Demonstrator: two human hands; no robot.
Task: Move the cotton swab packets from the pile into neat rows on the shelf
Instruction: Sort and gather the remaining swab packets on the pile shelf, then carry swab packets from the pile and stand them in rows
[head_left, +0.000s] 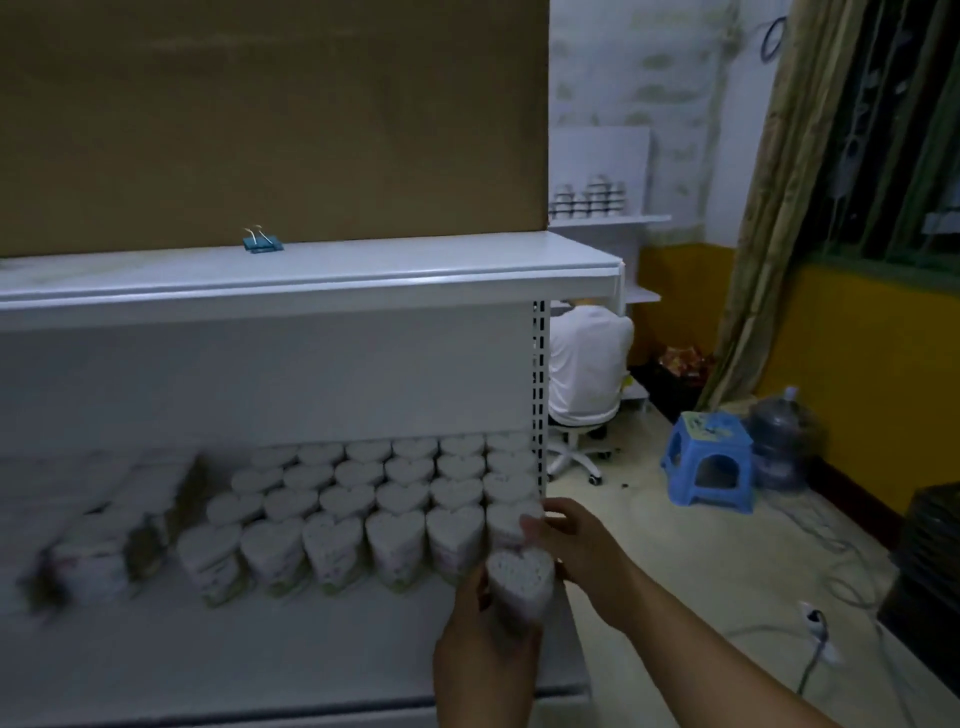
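Observation:
Heart-shaped white cotton swab packets (374, 499) stand upright in several rows on the lower white shelf (260, 654), filling its right half. My left hand (483, 654) grips one more heart-shaped packet (519, 579) upright, just in front of the rightmost column. My right hand (571, 540) touches the upper right side of that packet and the front right packet of the rows, its fingers curled at them. A blurred pile of other packets (104, 540) lies on the left part of the shelf.
An upper white shelf (311, 280) carries a blue binder clip (262, 242) under a brown back panel. To the right, a person in white (587, 364) sits on a swivel chair. A blue stool (709, 457), a water jug (782, 441) and floor cables (815, 639) lie beyond.

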